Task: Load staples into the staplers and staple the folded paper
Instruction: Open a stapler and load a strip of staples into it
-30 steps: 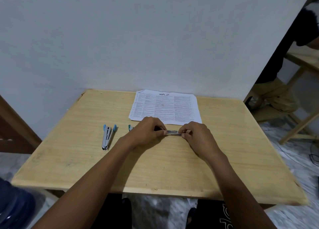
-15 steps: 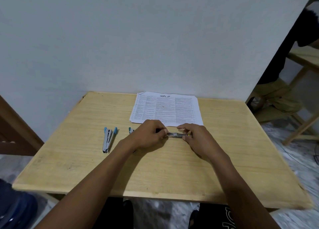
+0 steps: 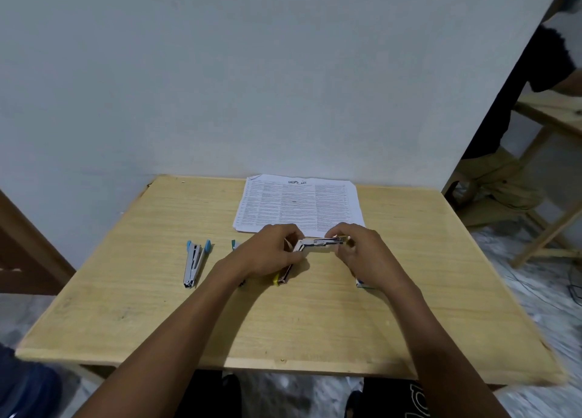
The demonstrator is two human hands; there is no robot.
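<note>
Both hands hold a yellow-tipped metal stapler [image 3: 318,244] swung open over the middle of the wooden table [image 3: 283,323]. My left hand [image 3: 267,254] grips its left end, and one arm of it pokes out below the hand with a yellow tip [image 3: 281,278]. My right hand [image 3: 362,254] pinches the metal magazine end at the right. The printed paper [image 3: 299,203] lies flat behind the hands, against the wall. A blue-tipped stapler [image 3: 195,263] lies open at the left. Another blue-tipped stapler [image 3: 234,245] is mostly hidden behind my left wrist.
A small white and blue box [image 3: 362,283] peeks out under my right wrist. A grey wall [image 3: 252,87] stands right behind the table. At the right, a seated person [image 3: 504,165] and a wooden frame [image 3: 551,197]. A dark blue object [image 3: 25,386] sits at bottom left.
The stapler between my hands has swung open, its lower arm now sticking out below my left hand. The hands have lifted slightly, and the small box under my right wrist has come into sight.
</note>
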